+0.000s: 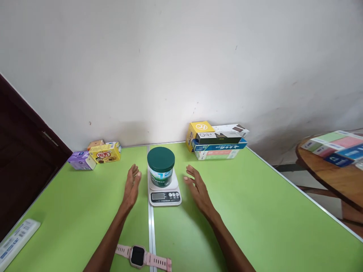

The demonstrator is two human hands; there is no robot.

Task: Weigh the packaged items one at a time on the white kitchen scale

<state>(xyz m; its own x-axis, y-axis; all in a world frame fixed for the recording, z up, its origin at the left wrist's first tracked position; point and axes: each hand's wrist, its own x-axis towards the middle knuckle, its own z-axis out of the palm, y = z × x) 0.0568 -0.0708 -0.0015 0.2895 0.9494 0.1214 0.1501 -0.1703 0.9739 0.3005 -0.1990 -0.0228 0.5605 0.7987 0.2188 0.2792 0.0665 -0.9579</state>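
A round jar (161, 166) with a dark green lid and a printed label stands upright on a white kitchen scale (166, 196). The scale's small display looks blank, with several round buttons beside it. To the left of the jar, my left hand (132, 185) is held apart from it, fingers stretched and palm facing inward. On the other side, my right hand (198, 189) faces the jar the same way, also not touching it. Neither hand holds anything. Closer to me lies a smartwatch (138, 257) with a pink strap, face up.
Stacked boxes (218, 139) stand against the wall at the back right. A yellow box (105, 152) and a purple box (81, 160) are at the back left. A white package (18, 240) lies at the left edge of the green table (255, 211). A wooden table (326, 177) holds more boxes.
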